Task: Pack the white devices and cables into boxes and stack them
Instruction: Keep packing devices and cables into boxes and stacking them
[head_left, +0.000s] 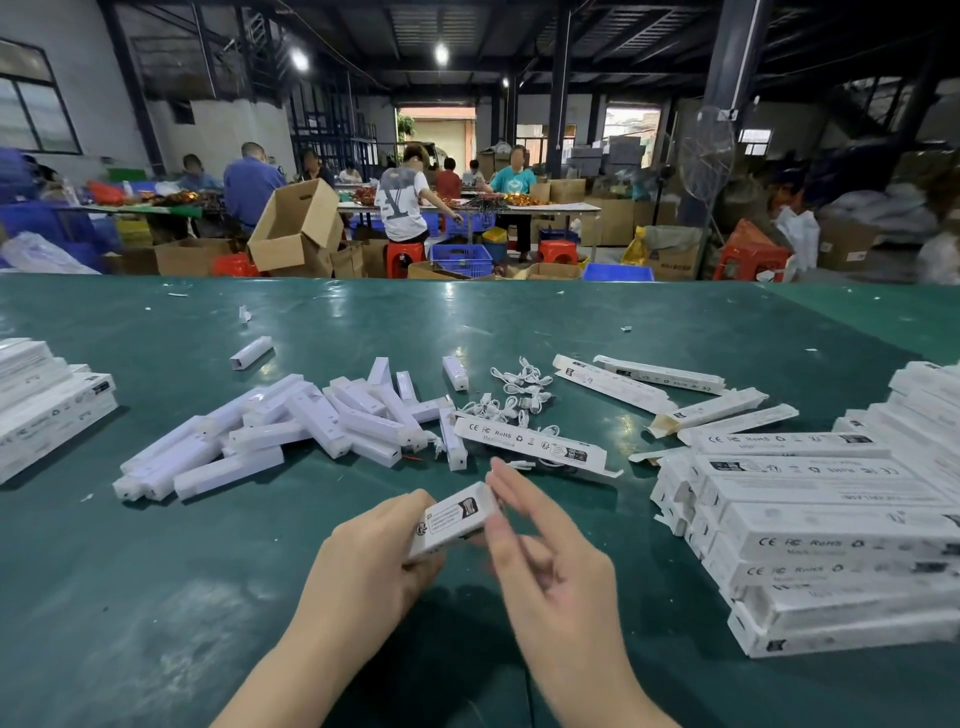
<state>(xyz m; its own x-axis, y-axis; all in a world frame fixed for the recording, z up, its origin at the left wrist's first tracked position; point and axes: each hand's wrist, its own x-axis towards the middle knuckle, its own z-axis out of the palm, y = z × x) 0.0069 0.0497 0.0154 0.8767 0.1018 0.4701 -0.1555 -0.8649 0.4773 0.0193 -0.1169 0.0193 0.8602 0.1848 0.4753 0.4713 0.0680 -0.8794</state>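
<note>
My left hand (375, 558) grips a long white printed box (453, 519) near the table's front, the box pointing away and to the right. My right hand (545, 561) is beside the box's far end, fingers straight and slightly blurred, touching its right edge. A heap of white devices (291, 431) lies at centre left. A tangle of white cables (511, 395) lies behind a flat printed box (530, 444). Stacks of white boxes stand at the right (831, 540) and at the left edge (47, 405).
The green table (156, 597) carries loose boxes (654, 384) at the back right and small paper scraps. Beyond its far edge are cardboard cartons (296, 223), blue crates, red stools and several people at other tables.
</note>
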